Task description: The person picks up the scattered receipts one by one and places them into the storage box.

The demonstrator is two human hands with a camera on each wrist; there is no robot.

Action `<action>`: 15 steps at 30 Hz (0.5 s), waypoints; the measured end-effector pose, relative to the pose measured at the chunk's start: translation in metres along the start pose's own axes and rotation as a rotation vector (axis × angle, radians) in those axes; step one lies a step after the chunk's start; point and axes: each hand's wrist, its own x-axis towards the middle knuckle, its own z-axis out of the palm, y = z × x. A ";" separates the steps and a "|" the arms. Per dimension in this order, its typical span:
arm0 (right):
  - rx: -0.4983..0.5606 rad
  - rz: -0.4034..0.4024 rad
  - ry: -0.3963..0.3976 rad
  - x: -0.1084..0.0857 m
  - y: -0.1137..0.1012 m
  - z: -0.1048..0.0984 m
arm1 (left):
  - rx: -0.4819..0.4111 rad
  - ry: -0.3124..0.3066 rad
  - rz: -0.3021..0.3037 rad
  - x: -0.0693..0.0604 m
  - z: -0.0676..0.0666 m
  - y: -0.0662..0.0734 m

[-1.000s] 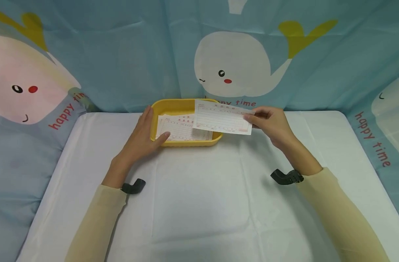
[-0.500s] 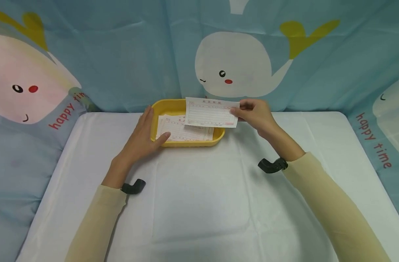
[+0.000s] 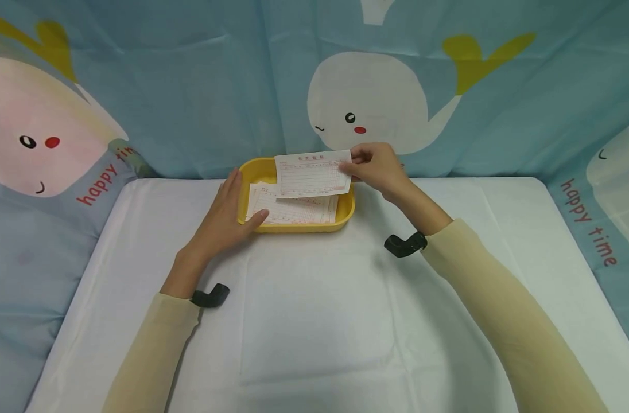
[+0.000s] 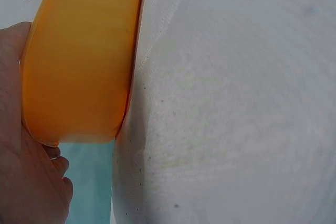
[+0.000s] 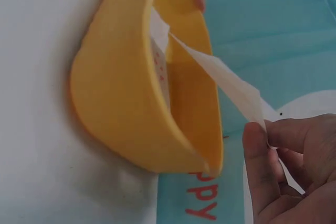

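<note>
A yellow plastic basket with rounded corners stands at the back of the table. Inside it lies a loose pile of white receipt slips printed in red. My left hand holds the basket's left end, thumb over the near rim and fingers along the outer side; the left wrist view shows the basket's wall against the palm. Above the pile, my right hand pinches one receipt slip by its right edge. In the right wrist view that slip slants over the basket's far rim, thumb and forefinger together on its end.
A white cloth covers the table. Directly behind the basket hangs a blue curtain with whale prints, which also runs along both sides. Each wrist wears a black camera mount.
My right hand has moved left and slightly away from me, bringing the pinched slip from the basket's right end to over its middle. The left hand and basket stay in place.
</note>
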 end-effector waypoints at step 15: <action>-0.009 -0.124 0.025 0.005 -0.014 0.005 | -0.004 -0.013 -0.024 -0.002 0.000 -0.001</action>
